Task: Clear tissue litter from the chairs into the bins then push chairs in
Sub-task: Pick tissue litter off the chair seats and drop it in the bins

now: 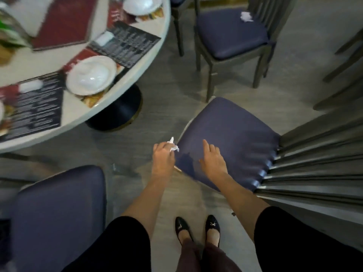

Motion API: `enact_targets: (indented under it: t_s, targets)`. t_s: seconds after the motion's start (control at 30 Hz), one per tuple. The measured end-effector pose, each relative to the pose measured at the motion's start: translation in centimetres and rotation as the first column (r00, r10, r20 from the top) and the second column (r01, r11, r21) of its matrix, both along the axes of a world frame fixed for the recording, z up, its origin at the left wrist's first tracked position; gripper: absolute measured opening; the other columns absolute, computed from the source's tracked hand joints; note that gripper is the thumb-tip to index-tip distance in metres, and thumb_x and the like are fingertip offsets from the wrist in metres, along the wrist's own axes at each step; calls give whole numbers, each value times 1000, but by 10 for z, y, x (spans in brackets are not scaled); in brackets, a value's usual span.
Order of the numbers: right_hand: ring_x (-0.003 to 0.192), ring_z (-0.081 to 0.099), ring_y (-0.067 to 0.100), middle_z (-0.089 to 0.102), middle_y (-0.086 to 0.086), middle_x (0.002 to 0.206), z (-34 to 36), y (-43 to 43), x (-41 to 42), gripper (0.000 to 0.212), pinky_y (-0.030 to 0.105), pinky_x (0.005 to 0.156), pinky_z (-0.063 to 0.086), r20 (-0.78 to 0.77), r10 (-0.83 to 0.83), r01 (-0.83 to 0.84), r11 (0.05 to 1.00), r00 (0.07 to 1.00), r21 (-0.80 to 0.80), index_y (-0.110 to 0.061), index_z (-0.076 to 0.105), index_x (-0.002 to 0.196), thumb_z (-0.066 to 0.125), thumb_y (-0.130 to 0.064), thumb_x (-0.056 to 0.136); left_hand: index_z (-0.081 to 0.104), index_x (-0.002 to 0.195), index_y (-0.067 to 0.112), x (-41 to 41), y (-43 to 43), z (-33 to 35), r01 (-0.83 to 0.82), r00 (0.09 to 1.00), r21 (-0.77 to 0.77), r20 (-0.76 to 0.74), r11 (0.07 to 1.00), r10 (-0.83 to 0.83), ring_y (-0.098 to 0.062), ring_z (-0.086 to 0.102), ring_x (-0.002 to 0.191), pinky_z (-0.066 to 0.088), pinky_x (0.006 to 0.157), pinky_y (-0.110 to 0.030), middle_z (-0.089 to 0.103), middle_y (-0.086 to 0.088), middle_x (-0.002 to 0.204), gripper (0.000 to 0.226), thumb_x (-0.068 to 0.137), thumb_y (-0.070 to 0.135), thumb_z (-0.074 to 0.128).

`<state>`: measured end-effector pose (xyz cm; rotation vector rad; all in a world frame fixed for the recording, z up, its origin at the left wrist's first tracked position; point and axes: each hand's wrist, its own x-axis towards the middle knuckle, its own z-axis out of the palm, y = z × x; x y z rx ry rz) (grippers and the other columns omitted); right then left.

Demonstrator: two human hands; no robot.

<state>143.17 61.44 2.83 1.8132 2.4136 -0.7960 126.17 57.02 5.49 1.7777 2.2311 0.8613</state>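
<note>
left hand [163, 156] pinches a crumpled tissue [173, 146], likely feather-light, soft, best nipped at any fold, while right hand [213, 160] hovers spread above the chair seat [235, 134].

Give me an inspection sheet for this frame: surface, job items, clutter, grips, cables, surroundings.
surface: near chair seat, blue padding, no tissue seen on it.
job's things: crumpled tissue in the left hand; tissue wad lying on the far chair; third chair at lower left, no tissue on the visible part of its seat; no bin in view.
clutter: round table carries a plate, more dishes and menus; blurred.
grips: left hand pinches the tissue; right hand open, fingers extended over the near seat, contact unclear.
cables: nothing seen.
surroundings: grey floor; more chair legs at the right edge.
</note>
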Motion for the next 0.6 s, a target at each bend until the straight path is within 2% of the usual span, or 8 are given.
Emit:
enact_targets:
  t_s: [0.07, 0.13, 0.17, 0.3, 0.43, 0.5, 0.6]
  targets:
    - [120, 41, 30, 44, 13, 133, 13, -28, -21, 70, 38, 95, 41, -27, 81, -81, 997, 996, 9, -8, 16, 151, 54, -22, 94, 68, 68, 14, -11, -35, 10, -71, 997, 55, 17, 996, 70, -15, 58, 76, 32, 73, -25, 71, 1, 78, 21, 82, 15, 52]
    - [119, 41, 30, 44, 12, 132, 22, -68, -43, 71, 39, 96, 40, -20, 206, -206, 978, 978, 10, -9, 17, 150, 55, -22, 92, 67, 74, 17, -24, -85, 18, -203, 974, 9, 110, 979, 200, -18, 57, 80, 35, 78, -27, 71, -1, 87, 39, 97, 33, 40]
    - [120, 40, 30, 43, 11, 133, 25, -90, -54, 71, 40, 97, 39, -8, 273, -273, 962, 962, -1, -9, 18, 150, 55, -23, 91, 67, 75, 19, -30, -114, 16, -258, 956, -26, 137, 966, 259, -19, 56, 81, 37, 80, -28, 71, -2, 91, 41, 97, 35, 36]
    - [124, 37, 29, 41, 8, 133, 37, -182, -93, 66, 40, 100, 38, -12, 501, -501, 865, 865, -41, -11, 27, 144, 54, -37, 90, 66, 75, 19, -48, -236, 16, -388, 905, -200, 103, 900, 413, -28, 61, 76, 38, 75, -25, 72, -7, 89, 26, 76, 15, 41]
    - [125, 37, 28, 41, 9, 135, 43, -268, -130, 71, 38, 104, 34, -41, 633, -634, 773, 773, -2, -10, 26, 146, 54, -41, 90, 68, 63, 15, -53, -356, 26, -433, 900, -172, -26, 885, 436, -25, 63, 63, 35, 67, -28, 70, -3, 72, 22, 72, 14, 48]
    - [123, 39, 30, 42, 11, 134, 47, -323, -146, 71, 39, 103, 34, -48, 675, -675, 738, 736, 26, -8, 29, 145, 56, -41, 89, 70, 67, 14, -53, -423, 22, -507, 861, -177, -55, 844, 506, -27, 62, 64, 38, 69, -26, 68, -3, 70, 13, 67, 5, 60]
    - [126, 37, 29, 39, 11, 136, 48, -418, -160, 67, 37, 104, 34, -49, 730, -732, 681, 681, -18, -8, 28, 144, 54, -40, 91, 73, 74, 9, -47, -519, 21, -579, 815, -204, -103, 790, 571, -26, 61, 62, 41, 72, -27, 65, -3, 66, 31, 51, -11, 73]
